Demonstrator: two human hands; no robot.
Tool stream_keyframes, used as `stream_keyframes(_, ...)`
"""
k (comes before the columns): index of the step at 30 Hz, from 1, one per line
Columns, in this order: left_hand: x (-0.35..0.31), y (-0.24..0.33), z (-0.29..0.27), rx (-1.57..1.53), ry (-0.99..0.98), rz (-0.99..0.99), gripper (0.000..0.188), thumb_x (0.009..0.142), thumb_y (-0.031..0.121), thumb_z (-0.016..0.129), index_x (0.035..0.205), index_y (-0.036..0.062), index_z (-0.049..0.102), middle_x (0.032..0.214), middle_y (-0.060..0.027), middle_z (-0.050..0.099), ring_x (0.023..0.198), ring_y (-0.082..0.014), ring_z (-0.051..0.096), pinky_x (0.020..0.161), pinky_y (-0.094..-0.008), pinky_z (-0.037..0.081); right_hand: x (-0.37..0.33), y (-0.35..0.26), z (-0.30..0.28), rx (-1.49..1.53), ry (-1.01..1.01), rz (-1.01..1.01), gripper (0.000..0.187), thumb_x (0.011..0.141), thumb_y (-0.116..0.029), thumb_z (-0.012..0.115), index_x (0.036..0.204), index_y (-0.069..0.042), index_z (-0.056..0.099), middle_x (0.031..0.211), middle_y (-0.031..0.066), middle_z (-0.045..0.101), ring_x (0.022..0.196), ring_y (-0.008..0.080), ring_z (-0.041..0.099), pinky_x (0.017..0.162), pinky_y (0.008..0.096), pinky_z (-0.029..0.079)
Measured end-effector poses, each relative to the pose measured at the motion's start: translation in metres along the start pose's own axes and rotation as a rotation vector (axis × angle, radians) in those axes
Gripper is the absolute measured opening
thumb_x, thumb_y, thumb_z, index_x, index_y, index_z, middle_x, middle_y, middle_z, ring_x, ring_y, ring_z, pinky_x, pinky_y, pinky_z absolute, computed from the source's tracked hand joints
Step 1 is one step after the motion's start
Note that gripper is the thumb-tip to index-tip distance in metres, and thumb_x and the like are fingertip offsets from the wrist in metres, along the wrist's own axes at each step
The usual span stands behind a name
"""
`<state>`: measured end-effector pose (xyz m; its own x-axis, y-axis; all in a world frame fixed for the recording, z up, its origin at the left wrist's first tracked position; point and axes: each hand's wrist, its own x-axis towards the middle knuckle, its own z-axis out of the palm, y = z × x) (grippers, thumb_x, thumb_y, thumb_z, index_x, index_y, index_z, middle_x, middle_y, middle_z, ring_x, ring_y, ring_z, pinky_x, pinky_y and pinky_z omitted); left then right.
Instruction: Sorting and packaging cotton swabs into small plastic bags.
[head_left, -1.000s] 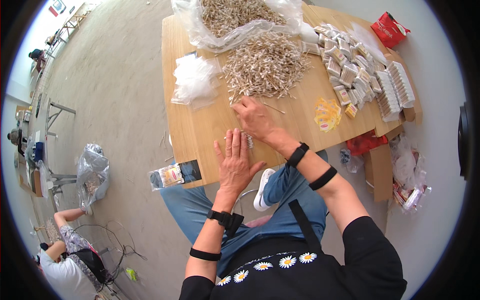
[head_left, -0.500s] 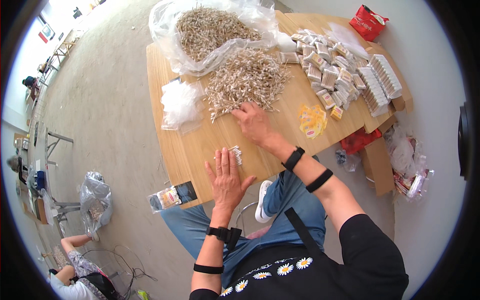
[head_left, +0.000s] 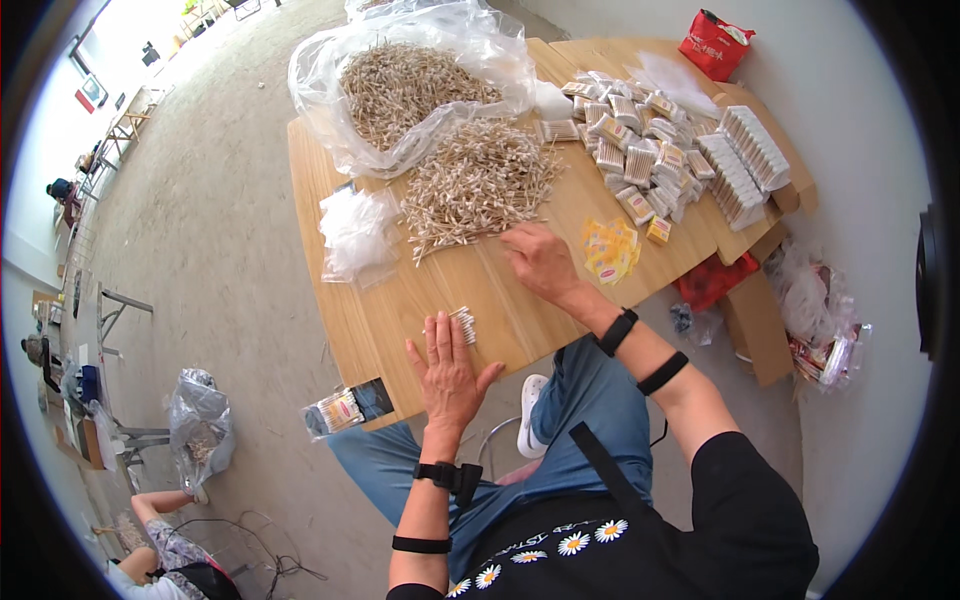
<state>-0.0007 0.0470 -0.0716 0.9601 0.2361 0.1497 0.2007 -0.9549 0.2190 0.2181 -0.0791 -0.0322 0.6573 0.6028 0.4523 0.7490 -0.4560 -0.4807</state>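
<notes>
My left hand [head_left: 450, 378] lies flat near the table's front edge, fingers stretched over a small row of cotton swabs [head_left: 463, 325] whose tips show past the fingers. My right hand [head_left: 543, 264] is bent above the table, just off the lower right edge of a big loose heap of cotton swabs [head_left: 482, 185]. Its fingertips are pressed together; whatever they pinch, if anything, is too small to make out. A stack of clear plastic bags [head_left: 358, 235] sits left of the heap. Yellow printed cards [head_left: 610, 250] lie right of my right hand.
A large clear bag full of swabs [head_left: 410, 95] stands at the back. Packed swab bundles [head_left: 645, 150] are piled on the right, beside neat rows of packs [head_left: 740, 165]. One filled packet [head_left: 335, 412] lies at the front left corner. Another person [head_left: 165, 550] sits at lower left.
My right hand has moved off the heap's front edge, toward the right and nearer me. My left hand stays flat over the small row of swabs. The whole view has shifted slightly.
</notes>
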Motion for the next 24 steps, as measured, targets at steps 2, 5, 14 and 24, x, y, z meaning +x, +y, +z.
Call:
stream_keyframes(2, 0.0, 0.003, -0.001, -0.013, -0.005, 0.004, 0.105, 0.082, 0.069, 0.06, 0.155, 0.0003, 0.029, 0.163, -0.015, 0.028, 0.154, -0.0309, 0.016, 0.121, -0.0617, 0.006, -0.011, 0.005, -0.013, 0.034, -0.019, 0.171, 0.017, 0.078, -0.007, 0.064, 0.095, -0.006, 0.068, 0.098, 0.0116, 0.064, 0.099, 0.0339, 0.06, 0.089, 0.0413, 0.049)
stream_keyframes(5, 0.003, 0.005, -0.002, -0.012, -0.009, 0.02, 0.105, 0.084, 0.07, 0.057, 0.156, 0.0003, 0.026, 0.163, -0.0169, 0.026, 0.155, -0.0313, 0.016, 0.121, -0.0612, 0.005, -0.016, 0.039, 0.007, -0.369, 0.104, 0.372, 0.014, 0.08, -0.01, 0.064, 0.093, -0.005, 0.068, 0.098, 0.013, 0.063, 0.099, 0.0335, 0.06, 0.085, 0.0425, 0.051)
stream_keyframes(14, 0.004, 0.003, -0.005, 0.002, -0.036, 0.015, 0.105, 0.085, 0.073, 0.053, 0.155, -0.0008, 0.028, 0.164, -0.0169, 0.025, 0.155, -0.0319, 0.015, 0.122, -0.0599, 0.004, 0.027, 0.079, -0.001, -0.372, -0.111, 0.307, 0.017, 0.084, -0.016, 0.063, 0.093, -0.002, 0.068, 0.106, 0.0168, 0.064, 0.102, 0.0356, 0.061, 0.092, 0.0444, 0.049)
stream_keyframes(24, 0.004, 0.007, -0.009, 0.022, -0.082, 0.025, 0.104, 0.085, 0.073, 0.053, 0.154, -0.0008, 0.03, 0.163, -0.0169, 0.027, 0.154, -0.0322, 0.016, 0.121, -0.0605, 0.005, 0.107, 0.188, 0.006, -0.18, 0.099, 0.461, 0.053, 0.099, -0.046, 0.051, 0.122, 0.002, 0.058, 0.127, 0.0284, 0.059, 0.122, 0.0467, 0.051, 0.106, 0.0536, 0.037)
